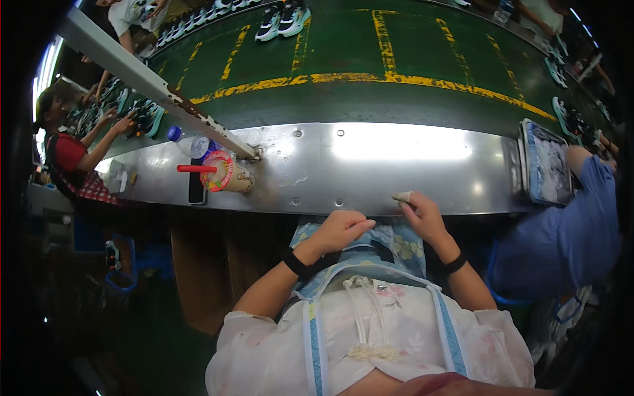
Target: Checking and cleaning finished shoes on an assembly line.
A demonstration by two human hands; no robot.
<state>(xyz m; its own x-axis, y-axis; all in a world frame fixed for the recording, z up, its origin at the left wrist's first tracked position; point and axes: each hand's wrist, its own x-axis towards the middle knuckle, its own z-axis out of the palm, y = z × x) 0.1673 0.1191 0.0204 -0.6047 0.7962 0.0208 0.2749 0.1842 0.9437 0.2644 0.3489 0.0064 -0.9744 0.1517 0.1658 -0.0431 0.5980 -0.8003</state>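
Left hand (340, 230) rests at the near edge of the steel worktop (396, 165), fingers loosely curled, gripping nothing. Right hand (421, 214) rests just beside it on the same edge, fingers half bent and empty, one fingertip wrapped in pale tape (401, 196). Further left on the worktop: lidded drink cup (224, 173) with red straw, plastic bottle (188, 142), dark phone (196, 188). Tray (545, 162) at right. Beyond, green conveyor belt (370, 59) carries sneakers (282, 20).
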